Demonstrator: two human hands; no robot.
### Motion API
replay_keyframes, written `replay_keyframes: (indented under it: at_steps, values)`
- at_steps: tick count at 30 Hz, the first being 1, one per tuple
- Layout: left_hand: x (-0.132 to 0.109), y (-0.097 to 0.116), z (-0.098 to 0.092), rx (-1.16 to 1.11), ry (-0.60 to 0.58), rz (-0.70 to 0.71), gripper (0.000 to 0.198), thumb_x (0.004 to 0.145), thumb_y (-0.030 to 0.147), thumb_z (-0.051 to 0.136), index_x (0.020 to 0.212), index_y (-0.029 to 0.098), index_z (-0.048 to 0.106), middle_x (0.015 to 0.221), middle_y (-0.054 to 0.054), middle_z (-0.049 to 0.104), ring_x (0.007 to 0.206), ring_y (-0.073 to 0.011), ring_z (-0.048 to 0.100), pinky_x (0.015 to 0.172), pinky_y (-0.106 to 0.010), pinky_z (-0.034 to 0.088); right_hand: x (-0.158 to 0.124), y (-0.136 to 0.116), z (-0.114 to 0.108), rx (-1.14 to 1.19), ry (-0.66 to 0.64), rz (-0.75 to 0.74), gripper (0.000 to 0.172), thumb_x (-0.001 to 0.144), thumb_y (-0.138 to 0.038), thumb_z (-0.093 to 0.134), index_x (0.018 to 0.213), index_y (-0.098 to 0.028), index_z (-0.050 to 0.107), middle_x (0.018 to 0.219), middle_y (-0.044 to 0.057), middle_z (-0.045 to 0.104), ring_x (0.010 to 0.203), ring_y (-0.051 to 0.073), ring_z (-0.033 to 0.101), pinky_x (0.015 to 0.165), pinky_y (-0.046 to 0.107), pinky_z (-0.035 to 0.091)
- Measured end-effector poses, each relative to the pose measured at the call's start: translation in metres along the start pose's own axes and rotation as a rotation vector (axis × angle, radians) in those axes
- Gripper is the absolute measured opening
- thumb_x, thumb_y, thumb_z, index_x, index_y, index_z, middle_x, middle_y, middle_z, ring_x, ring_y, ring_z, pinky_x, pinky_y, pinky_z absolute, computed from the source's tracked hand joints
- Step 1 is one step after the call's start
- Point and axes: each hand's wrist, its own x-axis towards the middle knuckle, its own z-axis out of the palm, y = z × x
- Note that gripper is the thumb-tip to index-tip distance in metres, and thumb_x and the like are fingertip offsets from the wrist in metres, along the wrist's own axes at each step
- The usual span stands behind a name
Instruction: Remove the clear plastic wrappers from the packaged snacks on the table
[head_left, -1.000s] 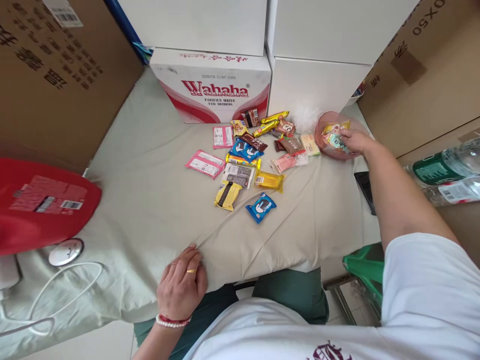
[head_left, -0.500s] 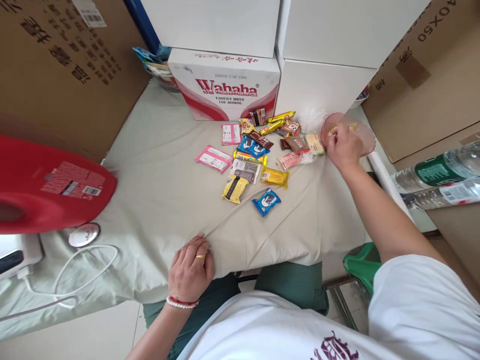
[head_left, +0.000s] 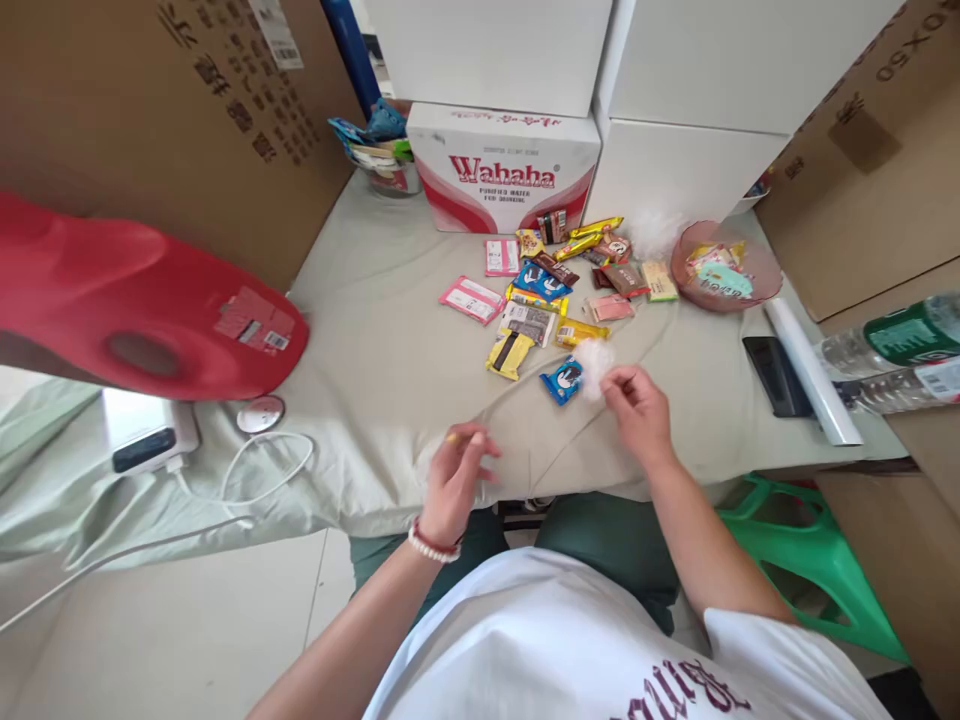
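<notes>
My right hand (head_left: 637, 408) is closed in a pinch on a crumpled clear plastic bag (head_left: 595, 366), held over the front of the table. The bag partly covers a blue snack packet (head_left: 562, 381). My left hand (head_left: 460, 472) hovers by the table's near edge, its fingers apart and slightly blurred, with nothing visible in it. Beyond the hands lies a loose group of wrapped snacks: a yellow packet (head_left: 509, 354), a grey-and-white one (head_left: 529, 321), two pink-and-white ones and several more. A pink see-through bowl (head_left: 766, 268) at the right holds wrapped snacks.
A Wahaha water carton (head_left: 506, 180) stands at the back below white boxes. More crumpled clear plastic (head_left: 658, 235) lies beside the bowl. At right are a phone (head_left: 775, 377), a white roll (head_left: 814, 372) and plastic bottles (head_left: 911, 335). A red jug (head_left: 172, 300) and a power bank (head_left: 146, 430) are at left.
My right hand has left the bowl, come toward me and now pinches a clear plastic bag. My left hand has risen off the tabletop, fingers loosened. The view has shifted left.
</notes>
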Motion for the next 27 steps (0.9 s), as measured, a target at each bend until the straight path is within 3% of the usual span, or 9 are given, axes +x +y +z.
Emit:
replay_keyframes:
  at_steps: [3, 7, 9, 11, 13, 16, 19, 23, 27]
  values:
    - [0.009, 0.018, 0.038, -0.322, -0.279, -0.265, 0.058, 0.078, 0.068, 0.078, 0.108, 0.02, 0.066, 0.103, -0.008, 0.071, 0.098, -0.0233, 0.071, 0.073, -0.033, 0.062, -0.05, -0.019, 0.03, -0.064, -0.119, -0.135, 0.016, 0.101, -0.037, 0.059, 0.095, -0.024, 0.066, 0.087, 0.002, 0.067, 0.077, 0.017, 0.061, 0.074, 0.03, 0.049]
    - [0.023, 0.011, 0.062, -0.37, -0.235, -0.25, 0.049, 0.066, 0.059, 0.088, 0.084, 0.019, 0.067, 0.083, -0.001, 0.068, 0.078, -0.0152, 0.066, 0.076, -0.03, 0.058, -0.069, -0.017, 0.047, -0.058, -0.189, -0.159, 0.018, 0.103, -0.036, 0.055, 0.094, -0.024, 0.065, 0.088, 0.003, 0.065, 0.08, 0.018, 0.062, 0.077, 0.032, 0.051]
    - [0.024, 0.002, 0.061, -0.258, -0.224, -0.182, 0.046, 0.073, 0.063, 0.08, 0.081, 0.019, 0.07, 0.075, -0.001, 0.067, 0.071, -0.0149, 0.062, 0.072, -0.029, 0.055, -0.065, -0.012, 0.047, 0.035, -0.129, -0.03, 0.021, 0.099, -0.044, 0.062, 0.104, -0.024, 0.065, 0.097, 0.005, 0.066, 0.085, 0.018, 0.063, 0.077, 0.031, 0.053]
    - [0.021, -0.005, 0.056, -0.091, -0.239, -0.072, 0.043, 0.08, 0.063, 0.073, 0.083, 0.02, 0.074, 0.077, -0.003, 0.071, 0.072, -0.0172, 0.062, 0.071, -0.03, 0.053, -0.057, -0.01, 0.045, 0.174, -0.108, 0.118, 0.045, 0.089, -0.054, 0.073, 0.121, -0.025, 0.062, 0.112, 0.007, 0.066, 0.095, 0.02, 0.064, 0.078, 0.032, 0.055]
    - [0.017, -0.007, 0.05, 0.055, -0.212, 0.048, 0.04, 0.085, 0.06, 0.07, 0.087, 0.021, 0.078, 0.083, -0.005, 0.075, 0.077, -0.0196, 0.064, 0.071, -0.03, 0.052, -0.05, -0.012, 0.046, 0.276, -0.208, 0.233, 0.062, 0.078, -0.057, 0.082, 0.127, -0.026, 0.062, 0.114, 0.007, 0.067, 0.096, 0.02, 0.065, 0.079, 0.032, 0.056]
    - [0.014, -0.008, 0.039, 0.101, -0.182, 0.083, 0.039, 0.089, 0.059, 0.068, 0.088, 0.022, 0.079, 0.074, -0.004, 0.072, 0.068, -0.0185, 0.062, 0.062, -0.028, 0.047, -0.042, -0.018, 0.048, 0.357, -0.349, 0.362, 0.048, 0.075, -0.057, 0.086, 0.105, -0.022, 0.071, 0.088, 0.002, 0.069, 0.077, 0.017, 0.061, 0.069, 0.029, 0.052]
    - [0.017, -0.009, 0.028, -0.039, -0.163, -0.011, 0.04, 0.087, 0.062, 0.071, 0.085, 0.023, 0.078, 0.058, -0.001, 0.063, 0.053, -0.0148, 0.052, 0.052, -0.026, 0.041, -0.04, -0.021, 0.047, 0.489, -0.309, 0.429, 0.043, 0.075, -0.058, 0.086, 0.094, -0.022, 0.073, 0.08, 0.0, 0.067, 0.067, 0.015, 0.056, 0.062, 0.028, 0.049]
    - [0.024, -0.009, 0.015, -0.228, -0.011, -0.096, 0.037, 0.083, 0.06, 0.077, 0.082, 0.023, 0.076, 0.068, -0.002, 0.069, 0.059, -0.0152, 0.061, 0.054, -0.024, 0.046, -0.044, -0.016, 0.039, 0.561, -0.255, 0.377, 0.041, 0.072, -0.053, 0.09, 0.099, -0.025, 0.078, 0.089, 0.001, 0.072, 0.079, 0.018, 0.063, 0.077, 0.033, 0.055]
    - [0.032, -0.005, 0.011, -0.474, 0.057, -0.235, 0.038, 0.081, 0.058, 0.08, 0.086, 0.022, 0.071, 0.086, -0.005, 0.077, 0.073, -0.0156, 0.07, 0.064, -0.026, 0.054, -0.056, -0.01, 0.028, 0.373, -0.312, 0.089, 0.015, 0.086, -0.038, 0.078, 0.098, -0.03, 0.084, 0.108, 0.005, 0.073, 0.102, 0.022, 0.068, 0.09, 0.035, 0.054]
